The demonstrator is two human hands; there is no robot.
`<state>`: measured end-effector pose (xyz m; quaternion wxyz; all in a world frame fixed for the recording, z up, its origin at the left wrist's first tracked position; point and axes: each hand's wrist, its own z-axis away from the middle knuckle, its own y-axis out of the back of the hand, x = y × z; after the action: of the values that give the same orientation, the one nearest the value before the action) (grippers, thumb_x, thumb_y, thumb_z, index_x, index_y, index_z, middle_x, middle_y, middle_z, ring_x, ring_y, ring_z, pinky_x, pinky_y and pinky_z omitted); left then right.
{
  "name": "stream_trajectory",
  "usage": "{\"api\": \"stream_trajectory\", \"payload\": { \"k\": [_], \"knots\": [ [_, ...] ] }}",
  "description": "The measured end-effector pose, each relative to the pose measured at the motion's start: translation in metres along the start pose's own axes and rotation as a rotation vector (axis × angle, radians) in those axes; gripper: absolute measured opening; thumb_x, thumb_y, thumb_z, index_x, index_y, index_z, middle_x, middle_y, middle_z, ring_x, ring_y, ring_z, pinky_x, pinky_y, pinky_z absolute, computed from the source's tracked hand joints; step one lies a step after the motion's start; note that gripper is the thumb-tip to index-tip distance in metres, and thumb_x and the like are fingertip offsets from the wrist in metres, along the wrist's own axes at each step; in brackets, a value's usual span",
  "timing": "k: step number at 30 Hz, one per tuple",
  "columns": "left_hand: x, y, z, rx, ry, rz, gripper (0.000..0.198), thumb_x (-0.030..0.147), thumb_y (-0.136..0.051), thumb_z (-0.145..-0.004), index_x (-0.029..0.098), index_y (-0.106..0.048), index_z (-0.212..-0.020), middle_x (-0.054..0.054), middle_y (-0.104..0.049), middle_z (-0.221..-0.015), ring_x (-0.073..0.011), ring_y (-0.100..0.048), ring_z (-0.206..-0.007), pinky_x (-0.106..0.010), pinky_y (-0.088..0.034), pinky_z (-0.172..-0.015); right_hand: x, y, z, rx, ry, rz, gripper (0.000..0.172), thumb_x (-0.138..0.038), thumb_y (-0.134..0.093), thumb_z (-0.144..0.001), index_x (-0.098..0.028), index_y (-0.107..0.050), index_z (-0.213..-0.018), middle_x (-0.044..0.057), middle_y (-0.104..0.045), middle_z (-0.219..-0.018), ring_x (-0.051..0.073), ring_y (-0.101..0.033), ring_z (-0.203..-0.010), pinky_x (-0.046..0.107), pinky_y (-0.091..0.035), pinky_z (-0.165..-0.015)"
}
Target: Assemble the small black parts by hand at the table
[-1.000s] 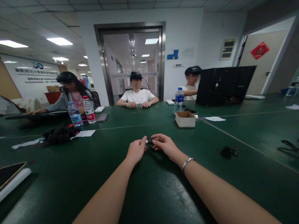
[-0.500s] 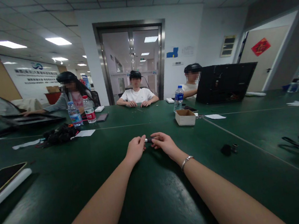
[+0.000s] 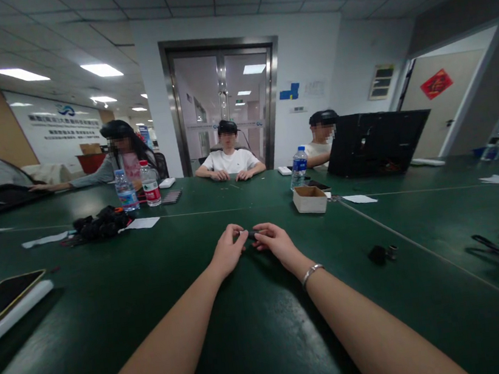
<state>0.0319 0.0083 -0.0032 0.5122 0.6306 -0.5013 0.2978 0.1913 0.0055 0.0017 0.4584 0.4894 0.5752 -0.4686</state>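
Observation:
A small dark cylinder [image 3: 252, 234] spans the gap between my two hands, just above the green table. Its left end is hidden by the fingers of my left hand [image 3: 227, 252], which pinches it between thumb and fingertips. From the other side, the thumb and fingers of my right hand [image 3: 279, 243] close on the dark right end. Its exact kind is too small to make out. To the right, on the tabletop, lies a small black piece [image 3: 378, 254] beside a little shiny cylinder [image 3: 392, 251].
An open cardboard box [image 3: 309, 200] stands ahead to the right, near a water bottle [image 3: 298, 168]. Black tangled gear [image 3: 102, 223] and two bottles, one red-labelled [image 3: 151, 190], are ahead left. A phone [image 3: 11, 298] lies at left. Several people sit around the table.
My left thumb has shifted right along the cylinder, and the silver part that showed is now covered. At the far left, a person's dark flat device has moved left.

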Motion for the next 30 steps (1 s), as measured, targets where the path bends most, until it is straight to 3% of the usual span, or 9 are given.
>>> {"api": "stream_trajectory", "payload": {
  "k": [6,15,21,30],
  "knots": [
    [0.0009,0.0001,0.0006,-0.023,-0.023,0.007,0.026,0.041,-0.045,-0.083,0.019,-0.054,-0.094,-0.005,-0.059,-0.096,-0.0110,-0.058,-0.067,-0.023,-0.047,-0.059,-0.0002,-0.0003,0.0006,0.000,-0.005,0.016,0.026,-0.020,-0.070,-0.064,-0.017,-0.060,-0.088,-0.001,-0.062,-0.069,0.011,-0.063,-0.061,0.023,-0.050,-0.056],
    [-0.0068,0.0007,-0.0050,0.029,0.052,-0.163,0.050,0.061,-0.036,-0.081,0.016,-0.058,-0.071,-0.005,-0.059,-0.080,-0.0139,-0.058,-0.062,-0.026,-0.045,-0.061,0.0013,0.0001,0.0000,-0.024,-0.011,0.036,0.030,-0.022,-0.071,-0.063,-0.017,-0.060,-0.090,0.000,-0.063,-0.071,0.012,-0.063,-0.063,0.024,-0.049,-0.057],
    [-0.0067,0.0008,-0.0050,0.036,0.055,-0.202,0.056,0.065,-0.032,-0.081,0.017,-0.058,-0.065,-0.005,-0.060,-0.065,-0.0165,-0.058,-0.062,-0.027,-0.043,-0.061,0.0009,-0.0004,0.0000,-0.026,0.004,0.026,0.029,-0.023,-0.073,-0.062,-0.017,-0.061,-0.088,0.000,-0.063,-0.071,0.011,-0.062,-0.061,0.024,-0.049,-0.057],
    [0.0012,0.0008,-0.0042,0.031,0.101,-0.198,0.061,0.068,-0.029,-0.079,0.016,-0.058,-0.065,-0.006,-0.062,-0.061,-0.0190,-0.059,-0.058,-0.030,-0.041,-0.060,-0.0007,-0.0002,0.0020,-0.033,0.006,0.028,0.027,-0.020,-0.069,-0.064,-0.016,-0.061,-0.090,-0.001,-0.064,-0.071,0.012,-0.063,-0.063,0.023,-0.049,-0.058]
  ]
}}
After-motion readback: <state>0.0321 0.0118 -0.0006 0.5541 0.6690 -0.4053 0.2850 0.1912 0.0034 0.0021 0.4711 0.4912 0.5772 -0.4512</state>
